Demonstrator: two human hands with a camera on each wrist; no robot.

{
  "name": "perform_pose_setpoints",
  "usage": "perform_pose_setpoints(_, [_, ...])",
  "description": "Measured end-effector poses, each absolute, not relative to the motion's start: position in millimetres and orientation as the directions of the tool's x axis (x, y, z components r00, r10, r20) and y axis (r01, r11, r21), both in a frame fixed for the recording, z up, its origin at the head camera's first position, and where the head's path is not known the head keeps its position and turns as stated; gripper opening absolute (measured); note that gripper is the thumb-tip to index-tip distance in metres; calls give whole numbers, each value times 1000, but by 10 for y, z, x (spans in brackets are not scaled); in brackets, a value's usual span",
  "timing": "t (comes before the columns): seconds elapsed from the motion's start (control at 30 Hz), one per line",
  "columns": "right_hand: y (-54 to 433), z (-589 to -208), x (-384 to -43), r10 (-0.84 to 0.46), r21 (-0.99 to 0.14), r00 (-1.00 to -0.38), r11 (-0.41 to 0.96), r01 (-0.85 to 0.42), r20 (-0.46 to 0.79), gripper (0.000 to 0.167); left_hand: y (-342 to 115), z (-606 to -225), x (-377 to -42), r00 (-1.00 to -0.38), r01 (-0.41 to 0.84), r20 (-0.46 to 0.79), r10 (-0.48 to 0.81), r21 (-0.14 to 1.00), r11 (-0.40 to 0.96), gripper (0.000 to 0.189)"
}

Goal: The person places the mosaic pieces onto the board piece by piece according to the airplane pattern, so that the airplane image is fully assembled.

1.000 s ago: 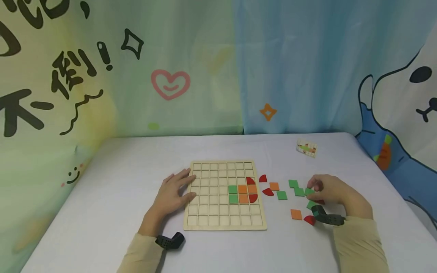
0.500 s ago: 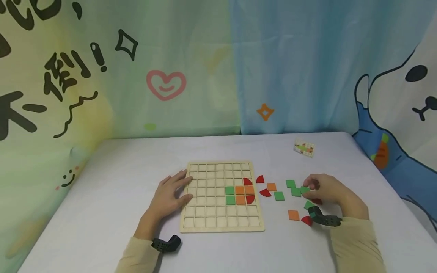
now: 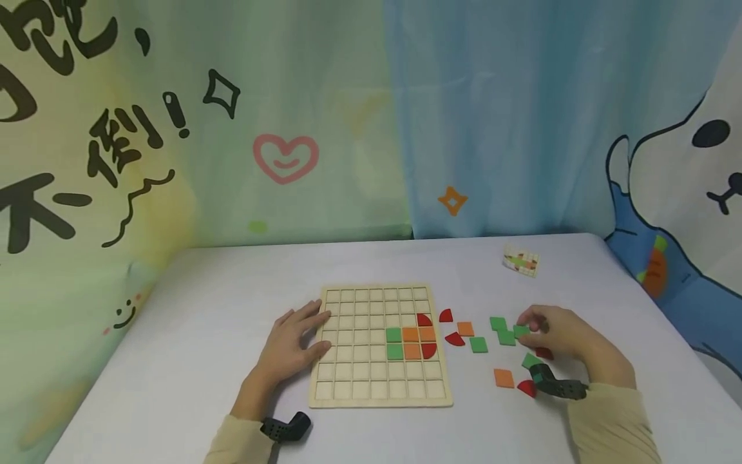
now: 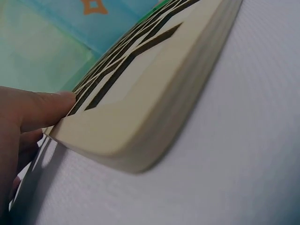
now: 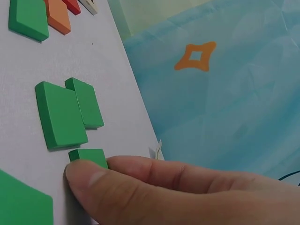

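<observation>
right hand (image 3: 561,332) pinches a green square tile (image 3: 521,330), right of the wooden grid board (image 3: 359,372) left hand (image 3: 292,343) touches, fingers spread.

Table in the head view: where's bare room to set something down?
Bare: the table left of the left hand; the strip behind the board, left of the card; the patch in front of the board. Crowded: right of the board, around loose tiles and the right hand.

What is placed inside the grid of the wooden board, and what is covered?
The wooden board holds two green squares, three orange squares and two red quarter-circles. The cell bottoms beneath them are covered; the left hand hides a little of the board's left side.
</observation>
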State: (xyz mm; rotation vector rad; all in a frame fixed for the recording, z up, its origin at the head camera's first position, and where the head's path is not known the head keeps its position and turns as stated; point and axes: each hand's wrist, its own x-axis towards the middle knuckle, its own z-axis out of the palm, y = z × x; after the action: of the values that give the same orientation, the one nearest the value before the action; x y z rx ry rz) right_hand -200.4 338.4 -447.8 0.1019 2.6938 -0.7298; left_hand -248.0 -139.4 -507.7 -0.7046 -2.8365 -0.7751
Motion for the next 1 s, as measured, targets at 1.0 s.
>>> perform_pose_setpoints(1.0, [3408, -4536, -2046, -29, -479, -951, 868, 129, -309, 41, -1371, -5063, -2485, -908, 417, 193, 370, 467, 779, 58])
